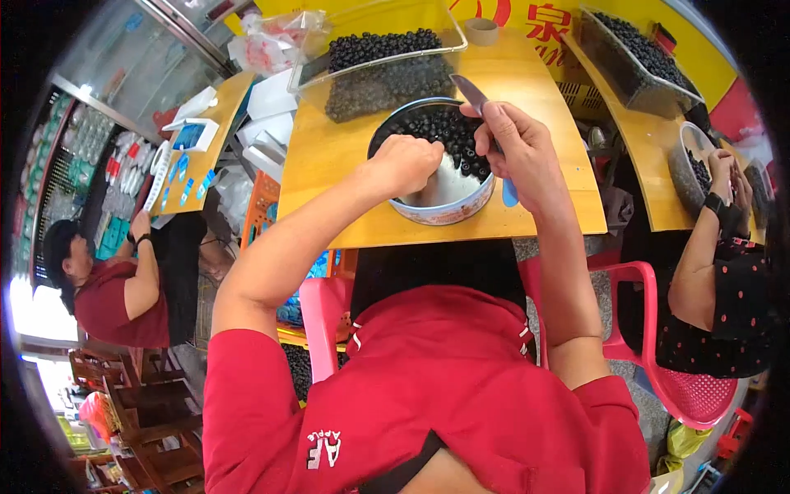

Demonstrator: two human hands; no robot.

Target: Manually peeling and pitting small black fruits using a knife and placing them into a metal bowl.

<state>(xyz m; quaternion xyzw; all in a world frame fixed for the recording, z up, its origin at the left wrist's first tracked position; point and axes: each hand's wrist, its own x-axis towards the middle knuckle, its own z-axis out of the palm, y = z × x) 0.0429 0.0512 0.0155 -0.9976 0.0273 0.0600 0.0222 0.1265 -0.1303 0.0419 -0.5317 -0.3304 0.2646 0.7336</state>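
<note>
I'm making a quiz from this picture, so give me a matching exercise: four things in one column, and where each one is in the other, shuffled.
Things:
1. knife
2. left hand
3. clear bin
4. pink chair

Places:
A. behind the round tin, heaped with dark round pieces
B. inside the round tin
C. in the right hand
D. under the person at the right

Pairs: 1-C, 2-B, 3-A, 4-D

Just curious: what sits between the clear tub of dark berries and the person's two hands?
In the head view, a round metal bowl of dark berries, below the clear tub; left hand and right hand work over it.
</note>
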